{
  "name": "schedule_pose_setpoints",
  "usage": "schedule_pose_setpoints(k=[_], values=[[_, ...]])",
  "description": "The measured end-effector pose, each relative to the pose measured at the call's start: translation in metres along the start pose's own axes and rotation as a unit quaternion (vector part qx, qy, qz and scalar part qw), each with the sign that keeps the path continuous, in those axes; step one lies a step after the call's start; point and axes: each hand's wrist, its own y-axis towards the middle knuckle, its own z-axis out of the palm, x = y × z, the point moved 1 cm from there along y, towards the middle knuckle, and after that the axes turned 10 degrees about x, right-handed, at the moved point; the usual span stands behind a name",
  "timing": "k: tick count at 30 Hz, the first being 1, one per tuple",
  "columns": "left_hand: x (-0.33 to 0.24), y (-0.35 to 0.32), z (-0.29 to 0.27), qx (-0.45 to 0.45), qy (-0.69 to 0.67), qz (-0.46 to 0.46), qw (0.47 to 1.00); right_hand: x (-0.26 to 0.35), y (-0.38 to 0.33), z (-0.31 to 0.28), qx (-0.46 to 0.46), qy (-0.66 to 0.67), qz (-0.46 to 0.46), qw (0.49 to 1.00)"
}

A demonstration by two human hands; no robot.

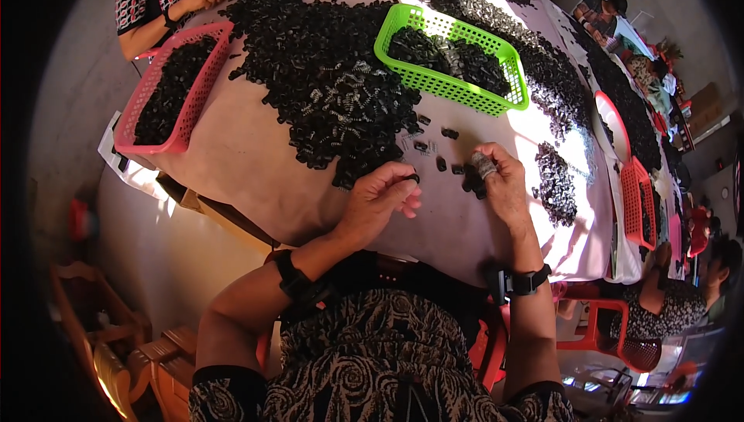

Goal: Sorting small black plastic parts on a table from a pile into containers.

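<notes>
Head camera view: a left hand [370, 203] grips a small black piece [414, 179] between thumb and finger above the tabletop [252, 162]. At loose pieces [441, 164] below the green basket [443, 87], the right hand [506, 187] curls, its grip's hold impossible to tell.

Left hand [378, 200] pinches a black part [413, 179]; right hand [505, 186] is at loose pieces [470, 181]. Green basket [449, 91] stands beyond, on the table [248, 182].

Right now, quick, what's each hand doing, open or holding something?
Left hand: closed on a small black piece.
Right hand: curled beside black pieces; can't tell if holding any.
</notes>
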Motion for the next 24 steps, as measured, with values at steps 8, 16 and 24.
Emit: schedule_pose_setpoints(k=[8, 16, 24], values=[[-0.002, 0.0, 0.001, -0.01, -0.013, 0.009, 1.0, 0.001, 0.01, -0.009, -0.036, -0.104, -0.019, 0.994], [0.0, 0.0, 0.002, 0.001, 0.006, 0.014, 1.0, -0.015, 0.05, -0.01, -0.016, -0.213, -0.075, 0.974], [-0.001, 0.0, 0.001, 0.004, 0.021, 0.012, 1.0, -0.016, 0.059, 0.0, 0.031, -0.198, -0.06, 0.978]])
